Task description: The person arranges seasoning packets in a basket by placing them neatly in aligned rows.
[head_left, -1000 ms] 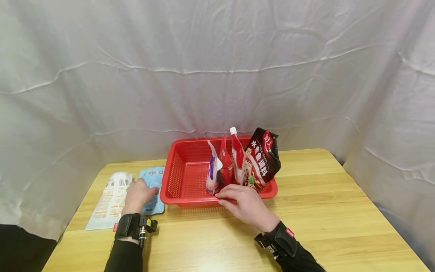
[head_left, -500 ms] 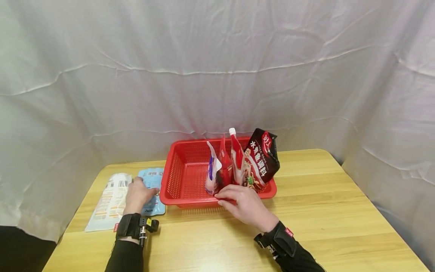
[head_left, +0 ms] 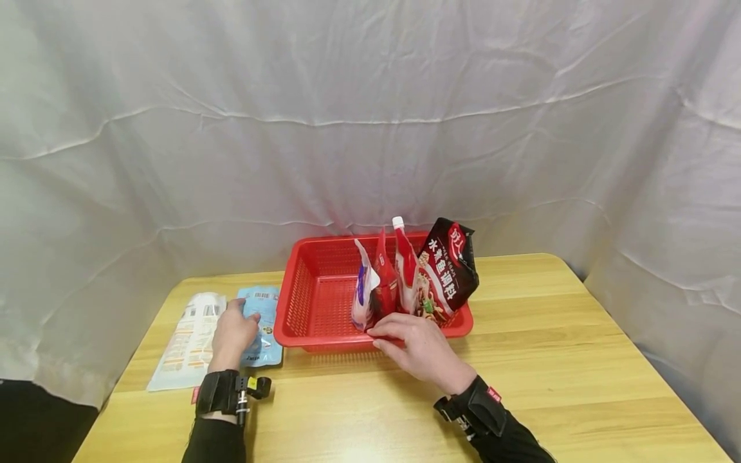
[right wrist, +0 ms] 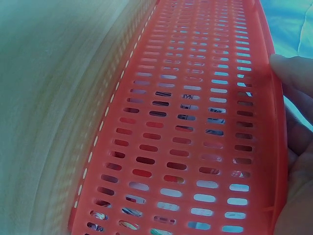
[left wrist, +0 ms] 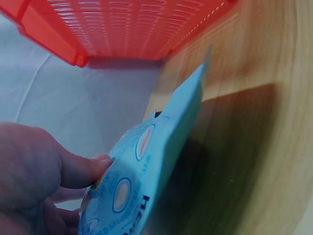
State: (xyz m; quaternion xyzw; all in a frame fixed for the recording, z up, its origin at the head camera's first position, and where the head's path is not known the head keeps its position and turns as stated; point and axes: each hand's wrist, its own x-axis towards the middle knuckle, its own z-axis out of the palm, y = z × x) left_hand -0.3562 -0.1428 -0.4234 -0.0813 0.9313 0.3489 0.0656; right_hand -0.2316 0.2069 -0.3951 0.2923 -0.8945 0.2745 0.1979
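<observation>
My left hand [head_left: 233, 332] lies on a light blue pouch [head_left: 265, 307] just left of the red basket [head_left: 315, 302]. In the left wrist view its fingers [left wrist: 73, 169] pinch the blue pouch [left wrist: 156, 161], whose edge is raised off the wooden table [left wrist: 254, 122]. My right hand [head_left: 412, 344] holds the basket's front rim [head_left: 347, 339]. In the right wrist view a fingertip [right wrist: 292, 73] lies along the rim of the basket [right wrist: 195, 122]. Several packets stand inside: a white and purple pouch [head_left: 363, 292], a red pouch [head_left: 384, 276], a white-capped red spouted pouch [head_left: 403, 257] and a black packet [head_left: 450, 270].
A white packet [head_left: 188, 341] lies flat on the wooden table [head_left: 550, 360] to the left of the blue pouch, near the table's left edge. A white cloth backdrop [head_left: 370, 128] hangs behind and around the table. The basket's left half holds nothing.
My left hand has turned slightly on the blue pouch and drawn in its thumb, and the pouch has shifted a little. My right hand stays on the basket's rim.
</observation>
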